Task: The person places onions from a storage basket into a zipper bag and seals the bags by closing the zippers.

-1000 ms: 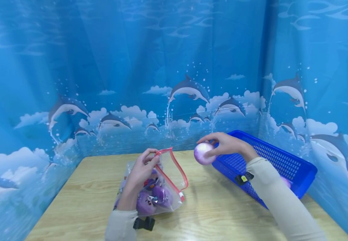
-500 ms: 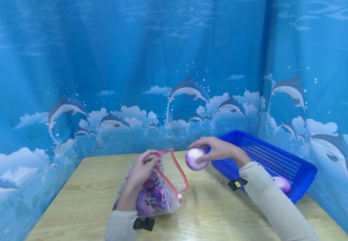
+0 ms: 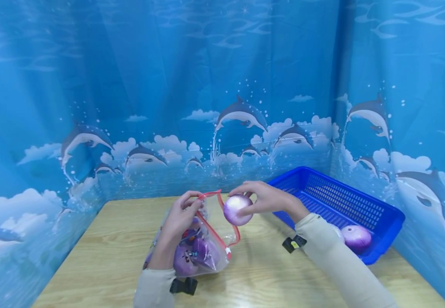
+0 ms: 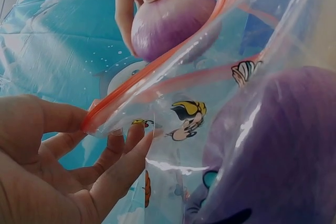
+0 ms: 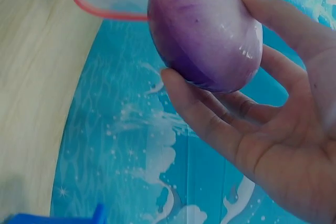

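A purple-and-white onion is pinched between the thumb and fingers of my right hand, right at the mouth of a clear zip bag. In the right wrist view, fingertips and thumb press on opposite sides of the onion. My left hand pinches the bag's red zip edge at its far left corner, keeping the mouth spread. Several purple onions lie inside the bag, behind printed cartoon figures. From the left wrist, the held onion overlaps the red edge.
A blue perforated basket stands at the right of the wooden table. One purple onion lies in its near end, and a pale round thing is partly hidden by the right sleeve. A dolphin-print curtain surrounds the table.
My right hand has carried the onion leftward and slightly down, from beside the basket to the bag's mouth. More of the onion in the basket shows. My left hand has stayed nearly still.
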A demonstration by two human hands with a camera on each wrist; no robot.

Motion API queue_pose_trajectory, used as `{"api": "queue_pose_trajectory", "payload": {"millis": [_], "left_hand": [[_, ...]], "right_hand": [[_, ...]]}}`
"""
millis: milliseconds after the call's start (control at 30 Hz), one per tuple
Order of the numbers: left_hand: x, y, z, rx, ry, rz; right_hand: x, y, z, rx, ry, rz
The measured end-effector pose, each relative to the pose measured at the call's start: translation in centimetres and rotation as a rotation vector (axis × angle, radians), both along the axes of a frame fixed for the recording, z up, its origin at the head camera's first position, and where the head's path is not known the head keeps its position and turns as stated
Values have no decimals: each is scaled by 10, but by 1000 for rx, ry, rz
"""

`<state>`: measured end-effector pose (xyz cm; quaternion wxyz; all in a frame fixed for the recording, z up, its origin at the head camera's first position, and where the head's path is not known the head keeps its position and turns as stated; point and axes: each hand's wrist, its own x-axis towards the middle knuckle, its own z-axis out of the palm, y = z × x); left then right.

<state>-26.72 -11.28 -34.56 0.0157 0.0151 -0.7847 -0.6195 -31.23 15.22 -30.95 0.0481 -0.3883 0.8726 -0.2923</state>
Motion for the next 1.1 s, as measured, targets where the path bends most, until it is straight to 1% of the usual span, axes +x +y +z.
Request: {"api": "queue_pose_trajectory", "payload": {"millis": [100, 267, 333, 567, 667, 867, 933, 1000, 1100], "left_hand": [[2, 0, 1, -14, 10, -2], [4, 0, 2, -21, 22, -15], [5, -1, 2, -16, 23, -23], [4, -1, 2, -7, 36, -41], [4, 0, 2, -4, 39, -42], [4, 0, 3, 21, 32, -36], [4, 0, 2, 25, 30, -31], [4, 0, 2, 27, 32, -28], [4, 0, 2, 29, 44, -24]], "right_hand": [[2, -8, -4, -16, 20, 13], [5, -18, -9, -24, 55, -14], [5, -21, -11, -24, 50, -37], [8, -30, -16, 4, 39, -76], [9, -32, -17, 18, 71, -78], [11, -39, -21, 15, 148, -55], [13, -41, -23, 22, 159, -59], [15, -44, -24, 34, 160, -74], [17, -48, -26, 39, 137, -80]]}}
